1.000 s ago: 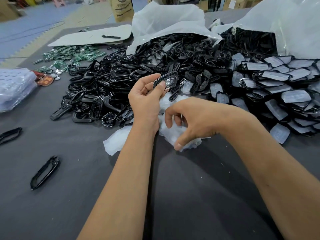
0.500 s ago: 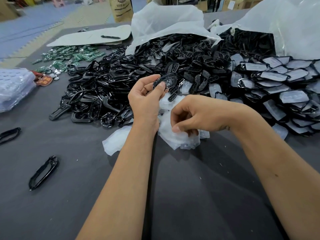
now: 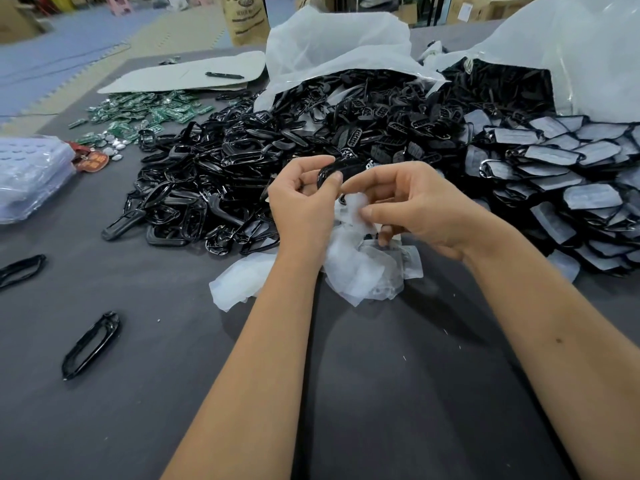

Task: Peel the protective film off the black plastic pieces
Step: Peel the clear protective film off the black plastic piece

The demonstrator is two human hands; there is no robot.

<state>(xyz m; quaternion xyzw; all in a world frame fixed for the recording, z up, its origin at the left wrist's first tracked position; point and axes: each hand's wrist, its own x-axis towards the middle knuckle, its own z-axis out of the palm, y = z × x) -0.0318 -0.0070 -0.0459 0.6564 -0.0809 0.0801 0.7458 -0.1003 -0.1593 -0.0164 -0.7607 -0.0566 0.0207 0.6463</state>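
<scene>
Left hand (image 3: 304, 206): raised over the bench (image 3: 381, 393), fingers and thumb curled round one black piece (image 3: 337, 171), thumb pressed on its near edge.
Right hand (image 3: 412, 206): close beside the left, fingers bent, thumb and forefinger pinching a bit of clear film (image 3: 353, 207) just under the held piece; whether that film is still stuck to the piece, cannot tell.
Held piece: glossy black, curved, between both hands, above the near edge of the heap.
Film scraps (image 3: 360, 271): crumpled whitish pile lying on the bench directly below the hands, one flat scrap spreading out to the left.
Heap of black pieces (image 3: 242, 161): wide mound behind the hands, spilling from a white plastic bag (image 3: 332, 39).
Filmed pieces (image 3: 568, 174): right side, overlapping rows with pale film on top.
Loose frame (image 3: 90, 346): alone on the bench, near left, well apart from the heap.
Green circuit boards (image 3: 145, 112): scattered far left, behind the heap.
Clear tray stack (image 3: 31, 174): left edge.
</scene>
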